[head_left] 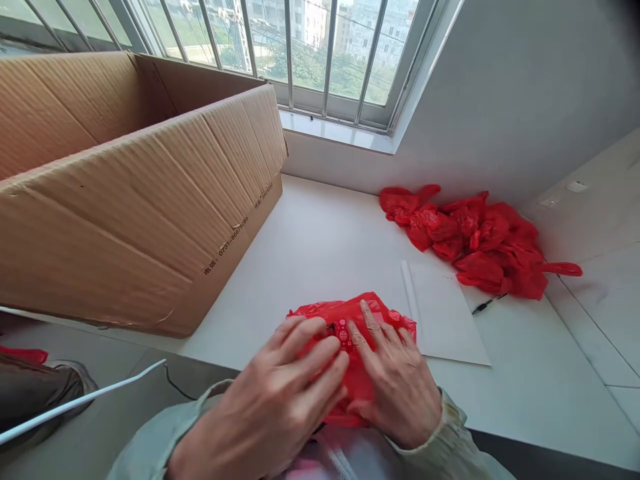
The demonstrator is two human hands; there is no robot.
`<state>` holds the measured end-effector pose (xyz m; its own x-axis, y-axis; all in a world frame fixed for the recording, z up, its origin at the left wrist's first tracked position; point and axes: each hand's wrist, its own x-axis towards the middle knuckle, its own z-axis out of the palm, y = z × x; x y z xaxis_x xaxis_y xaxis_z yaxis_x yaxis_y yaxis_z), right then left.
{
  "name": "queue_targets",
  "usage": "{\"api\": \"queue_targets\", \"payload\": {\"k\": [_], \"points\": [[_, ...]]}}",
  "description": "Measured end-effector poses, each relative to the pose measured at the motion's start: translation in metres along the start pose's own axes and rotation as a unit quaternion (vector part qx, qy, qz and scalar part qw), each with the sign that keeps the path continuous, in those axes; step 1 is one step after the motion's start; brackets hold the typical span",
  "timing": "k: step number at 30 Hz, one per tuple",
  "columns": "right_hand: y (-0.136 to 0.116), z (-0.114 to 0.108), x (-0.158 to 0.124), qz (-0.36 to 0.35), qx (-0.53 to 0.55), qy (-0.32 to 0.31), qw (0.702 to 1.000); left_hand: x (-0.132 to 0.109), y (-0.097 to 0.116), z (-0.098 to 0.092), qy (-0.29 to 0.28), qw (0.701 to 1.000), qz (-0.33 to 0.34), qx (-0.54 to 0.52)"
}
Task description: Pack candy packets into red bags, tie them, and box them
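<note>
A crumpled red plastic bag (350, 308) lies at the table's front edge, under both hands. Between my hands shows a small red patch with a pale round print and dark marks (343, 333); whether it is on the bag or inside it, I cannot tell. My left hand (287, 390) is over the bag's left side, fingers curled and closed with the tips beside the printed patch; what they grip is hidden. My right hand (395, 377) lies on the bag's right side, its fingers stretched out and pressing the plastic flat.
A large open cardboard box (150, 220) stands at left. A heap of red plastic bags (475, 233) lies against the wall at right. Nearby are a white sheet (447, 317) and a black pen (487, 305). A thin white bar (90, 401) crosses the lower left, near a shoe (75, 383).
</note>
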<state>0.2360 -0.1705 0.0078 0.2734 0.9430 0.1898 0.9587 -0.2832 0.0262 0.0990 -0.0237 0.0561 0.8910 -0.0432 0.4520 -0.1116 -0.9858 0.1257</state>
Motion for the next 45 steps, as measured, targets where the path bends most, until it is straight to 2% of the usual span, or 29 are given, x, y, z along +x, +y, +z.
{"api": "queue_targets", "payload": {"k": [1,2,3,4,7,11,15,19,22,25,27,33,36,40,45], "points": [[0.000,0.003,0.000,-0.003,0.007,0.004,1.000,0.002,0.005,0.014,-0.018,1.000,0.018,-0.004],[0.002,0.007,-0.001,-0.005,0.009,0.010,1.000,0.001,0.006,0.029,-0.046,0.999,0.008,0.002],[0.005,0.010,-0.002,-0.008,0.007,0.016,1.000,-0.002,0.003,0.043,-0.066,0.998,-0.006,0.015],[0.010,0.015,-0.004,-0.009,0.002,0.025,1.000,-0.008,-0.002,0.055,-0.090,0.994,-0.046,0.037],[0.030,0.025,-0.011,-0.007,-0.024,0.046,0.999,-0.030,-0.026,0.072,-0.097,0.985,-0.123,0.068],[0.050,0.027,-0.016,0.011,-0.059,0.055,0.997,-0.042,-0.045,0.058,-0.049,0.984,-0.165,0.047],[0.050,0.014,-0.011,0.057,-0.063,0.109,0.990,-0.031,-0.043,0.043,-0.022,0.980,-0.191,0.055],[0.043,0.014,-0.007,0.078,-0.058,0.152,0.984,-0.026,-0.039,0.043,-0.020,0.981,-0.187,0.054],[0.036,0.031,-0.010,0.083,-0.056,0.125,0.987,-0.033,-0.039,0.054,-0.047,0.978,-0.194,0.062],[0.028,0.046,-0.016,0.096,-0.067,0.055,0.992,-0.041,-0.040,0.066,-0.091,0.978,-0.185,0.043],[0.024,0.048,-0.019,0.106,-0.084,0.016,0.991,-0.043,-0.039,0.072,-0.109,0.977,-0.181,0.026],[0.026,0.039,-0.019,0.149,-0.124,-0.051,0.980,-0.037,-0.041,0.074,-0.102,0.979,-0.177,0.014],[0.034,0.038,-0.018,0.151,-0.145,-0.079,0.975,-0.035,-0.046,0.073,-0.073,0.979,-0.190,-0.008],[0.040,0.039,-0.016,0.148,-0.156,-0.079,0.973,-0.036,-0.048,0.069,-0.037,0.979,-0.198,-0.021],[0.038,0.037,-0.011,0.134,-0.110,0.000,0.985,-0.033,-0.041,0.063,-0.045,0.979,-0.198,0.000]]}}
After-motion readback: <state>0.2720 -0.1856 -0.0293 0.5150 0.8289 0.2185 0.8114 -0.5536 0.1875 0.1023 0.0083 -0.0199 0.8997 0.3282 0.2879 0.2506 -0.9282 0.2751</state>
